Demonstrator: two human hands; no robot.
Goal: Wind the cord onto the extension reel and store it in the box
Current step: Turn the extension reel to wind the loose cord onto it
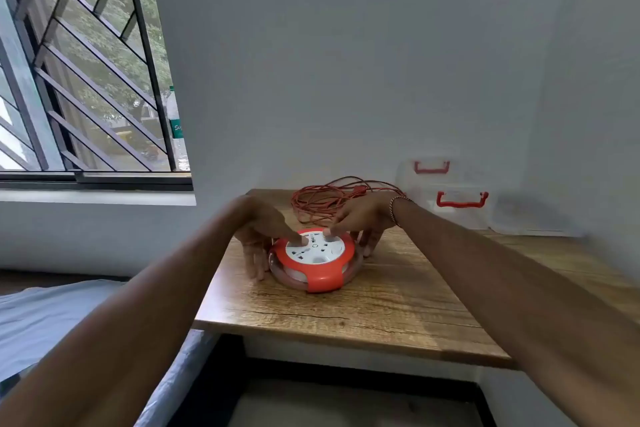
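**Both hands on the reel, cord loose behind**

The reel [312,259], a round orange housing with a white socket face, lies flat on the wooden tabletop [398,305], near its left half. The left hand [258,236] rests at the reel's 9 o'clock side: its fingers are spread and point down along the rim to the tabletop, while the thumb presses on the white face near 11 o'clock. The right hand [363,222] covers the 1 to 3 o'clock side: thumb on the white face near 1 o'clock, fingers curled down around the rim, their tips touching the tabletop. Both hands are thus spread wide over the reel, bracing it rather than closing round it. A bracelet [394,210] circles the right wrist.

The cord [322,201], orange, lies in a loose unwound heap on the tabletop at 12 o'clock from the reel, just behind the hands. The box [457,208], clear plastic with red handles, stands against the wall at 2 o'clock from the reel, well apart from it. A bottle [175,128] stands on the window ledge at 10 o'clock. A bed [52,315] lies left of the tabletop.
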